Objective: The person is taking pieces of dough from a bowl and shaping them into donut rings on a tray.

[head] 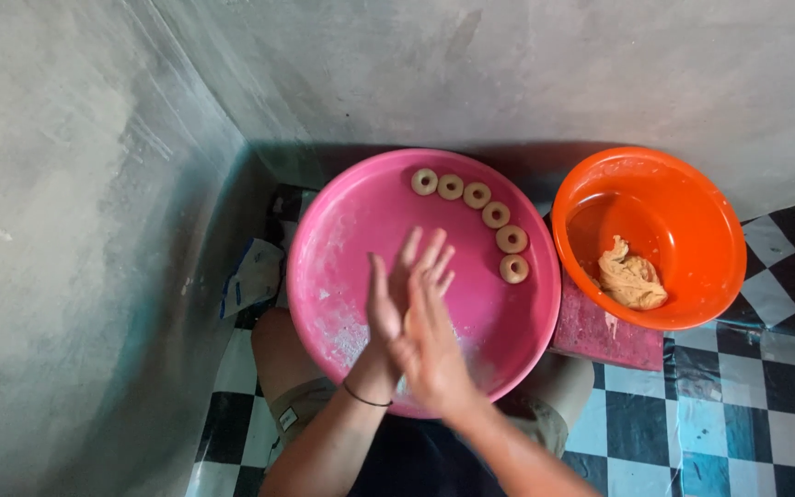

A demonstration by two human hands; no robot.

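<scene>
A pink tray (324, 276) is set by grey walls on checkered floor. The left hand (386, 308) and right hand (430, 340) are pressed flat, fingers extended toward the far rim; anything between cannot be told. Dough rings (495, 215) curve along the far-right rim.

Whatever lies between the pressed palms of the left hand (386, 308) and right hand (430, 342) is hidden.

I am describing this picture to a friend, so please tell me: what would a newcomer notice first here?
First, the big round pink plastic tray at the centre, with six small ring-shaped dough pieces in a curved row along its upper right rim. Above it, the left hand and right hand are pressed palm to palm. At right sits an orange plastic bowl holding a tan dough lump.
</scene>
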